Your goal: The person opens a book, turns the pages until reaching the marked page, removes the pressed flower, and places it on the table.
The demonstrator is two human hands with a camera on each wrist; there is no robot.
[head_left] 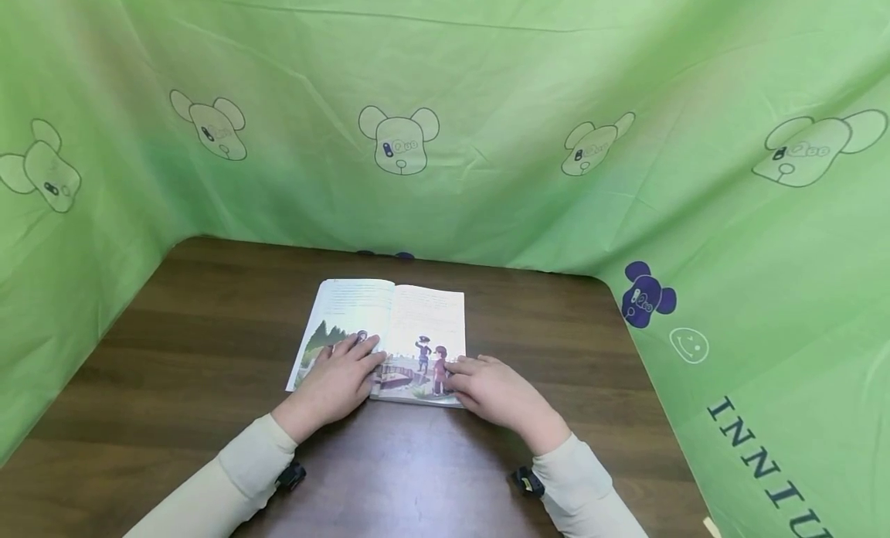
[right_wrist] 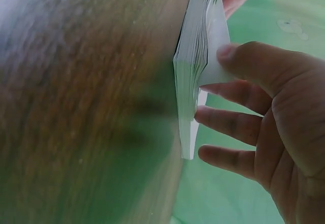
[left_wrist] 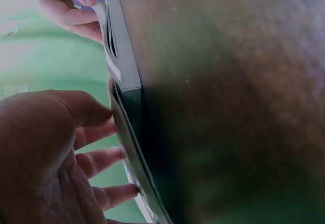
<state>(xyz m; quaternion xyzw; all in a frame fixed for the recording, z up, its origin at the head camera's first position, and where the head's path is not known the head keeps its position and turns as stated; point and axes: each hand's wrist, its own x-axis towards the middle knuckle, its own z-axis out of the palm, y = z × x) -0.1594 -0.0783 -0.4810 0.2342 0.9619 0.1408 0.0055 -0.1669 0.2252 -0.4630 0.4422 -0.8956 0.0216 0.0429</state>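
Observation:
An open picture book (head_left: 426, 310) lies on the brown table, with text over coloured drawings on both pages. My left hand (head_left: 337, 379) rests on the lower part of the left page, fingers spread and fairly straight. In the left wrist view, its fingertips (left_wrist: 116, 154) touch the page near the book's edge. At the lower right corner is my right hand (head_left: 497, 391). The right wrist view shows its thumb against a raised page (right_wrist: 216, 71), which it pinches against the index finger. The other fingers reach along the side of the thick page block (right_wrist: 188, 76).
Green cloth (head_left: 487, 213) printed with bear heads encloses the back and sides of the table (head_left: 556, 321). A dark wrist device (head_left: 290, 476) sits at the left cuff, and another device (head_left: 528, 482) at the right cuff.

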